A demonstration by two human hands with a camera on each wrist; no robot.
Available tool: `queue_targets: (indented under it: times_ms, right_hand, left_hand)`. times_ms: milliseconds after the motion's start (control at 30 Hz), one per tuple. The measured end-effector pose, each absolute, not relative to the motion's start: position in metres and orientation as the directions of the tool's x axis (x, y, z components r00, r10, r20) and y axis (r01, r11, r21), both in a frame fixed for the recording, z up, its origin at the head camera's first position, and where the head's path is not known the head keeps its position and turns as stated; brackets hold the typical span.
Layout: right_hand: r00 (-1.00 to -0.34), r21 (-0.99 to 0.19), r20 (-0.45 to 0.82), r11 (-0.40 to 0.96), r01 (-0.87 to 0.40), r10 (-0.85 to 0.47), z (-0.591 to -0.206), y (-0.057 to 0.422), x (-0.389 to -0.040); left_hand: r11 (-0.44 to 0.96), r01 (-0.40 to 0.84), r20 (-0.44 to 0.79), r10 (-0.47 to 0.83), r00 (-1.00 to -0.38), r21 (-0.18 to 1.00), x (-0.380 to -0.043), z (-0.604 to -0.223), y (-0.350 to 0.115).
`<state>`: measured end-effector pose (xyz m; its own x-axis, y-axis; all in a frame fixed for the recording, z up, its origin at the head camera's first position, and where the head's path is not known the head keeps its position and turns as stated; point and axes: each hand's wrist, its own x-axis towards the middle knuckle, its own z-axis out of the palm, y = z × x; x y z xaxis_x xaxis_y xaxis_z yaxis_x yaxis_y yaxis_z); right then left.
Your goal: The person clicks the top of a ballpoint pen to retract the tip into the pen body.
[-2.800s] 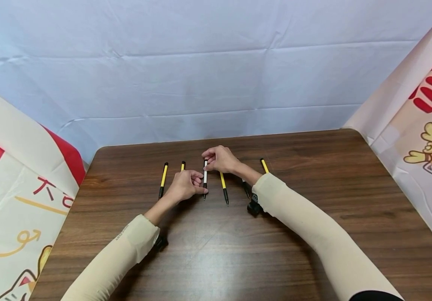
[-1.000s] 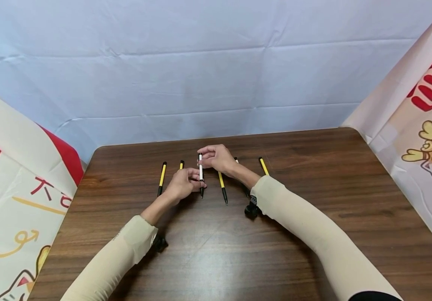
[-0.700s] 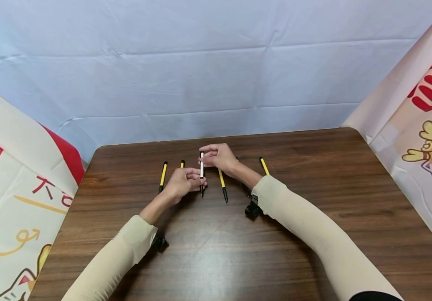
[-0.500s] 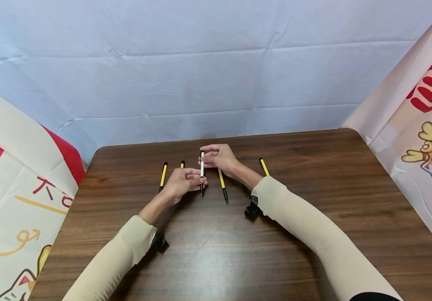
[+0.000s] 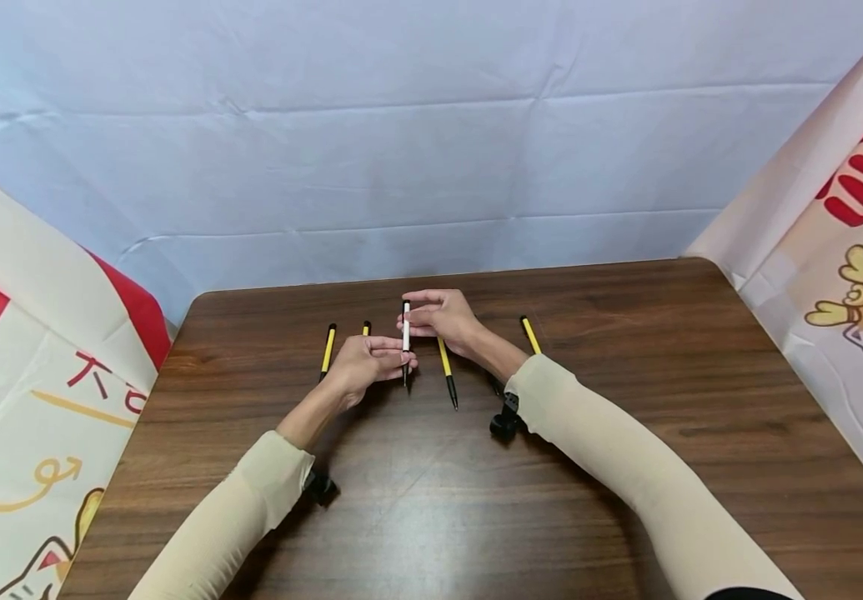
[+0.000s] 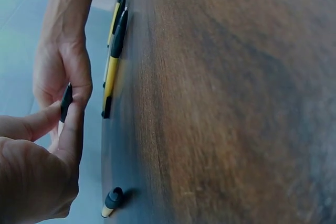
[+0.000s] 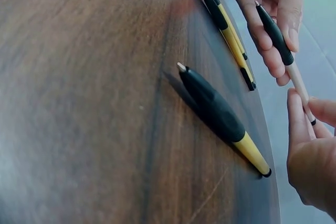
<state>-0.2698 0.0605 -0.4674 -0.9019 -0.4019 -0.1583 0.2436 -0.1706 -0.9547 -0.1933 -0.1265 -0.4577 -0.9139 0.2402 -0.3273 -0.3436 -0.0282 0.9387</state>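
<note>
A pen with a white barrel and black grip (image 5: 406, 329) is held up off the tabletop between both hands, its tip pointing toward the person. My left hand (image 5: 358, 367) pinches it by the black grip, thumb on the near side. At the far end, the thumb and fingers of my right hand (image 5: 446, 319) pinch the white barrel. The right wrist view shows the pen's grip (image 7: 275, 35) against the left fingers. Just right of it lies a yellow pen (image 5: 447, 373) with a black grip, partly covered by the right hand.
On the wooden table (image 5: 431, 500), two yellow pens lie to the left, one in the open (image 5: 328, 346) and one mostly behind the left hand (image 5: 367, 328). Another yellow pen (image 5: 530, 333) lies right. A dark pen tip (image 5: 496, 387) shows under the right wrist. A pale cloth backs the table.
The white pen, low at the table 2.8 s ago, has risen and moved slightly away from the person. The left fingers have come onto its grip. In the last half second, little has moved.
</note>
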Motion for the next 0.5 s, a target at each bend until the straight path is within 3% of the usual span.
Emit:
queue_targets:
  times_ms: [500]
  right_hand:
    - [-0.909,-0.971,-0.122,-0.143,0.193,-0.399,-0.4635,0.0591,-0.2706]
  left_hand:
    - [-0.021,-0.334,-0.32,0.23,-0.919,0.942,-0.1919,-0.4547,-0.1263]
